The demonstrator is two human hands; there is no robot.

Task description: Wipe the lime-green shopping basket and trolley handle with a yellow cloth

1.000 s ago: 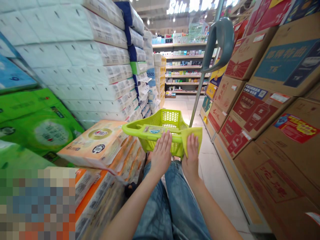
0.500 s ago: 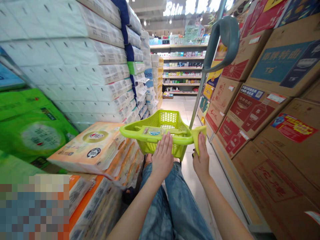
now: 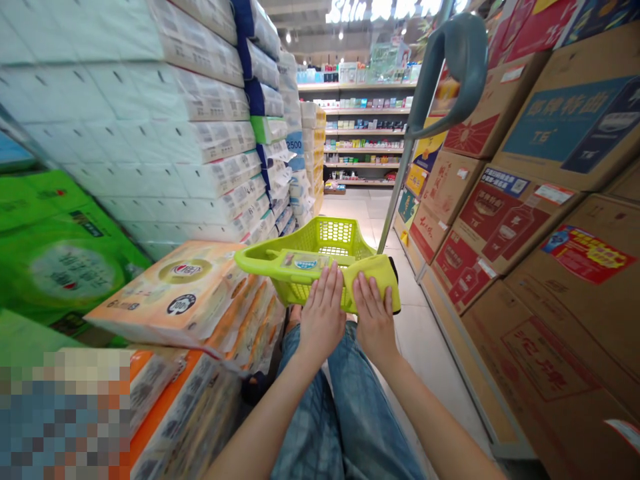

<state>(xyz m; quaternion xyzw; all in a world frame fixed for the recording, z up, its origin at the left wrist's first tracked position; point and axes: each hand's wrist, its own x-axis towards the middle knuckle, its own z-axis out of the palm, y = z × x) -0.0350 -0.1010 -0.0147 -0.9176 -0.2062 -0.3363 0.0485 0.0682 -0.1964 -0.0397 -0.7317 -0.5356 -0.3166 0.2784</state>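
A lime-green shopping basket (image 3: 280, 263) stands in the aisle in front of my knees, with its grey pull handle (image 3: 450, 73) raised at the upper right. My left hand (image 3: 323, 313) lies flat with fingers stretched out on the near rim of the basket. My right hand (image 3: 373, 317) presses a yellow cloth (image 3: 377, 277) against the basket's near right corner, fingers spread over it.
Stacked tissue packs (image 3: 180, 127) line the left side, with orange packs (image 3: 185, 297) low beside the basket. Cardboard cartons (image 3: 550, 200) line the right. The tiled aisle floor (image 3: 365, 207) runs ahead to far shelves (image 3: 365, 133).
My right hand moved the yellow cloth from the basket's right corner edge leftward onto the near rim, beside my left hand. The left hand stayed on the rim.
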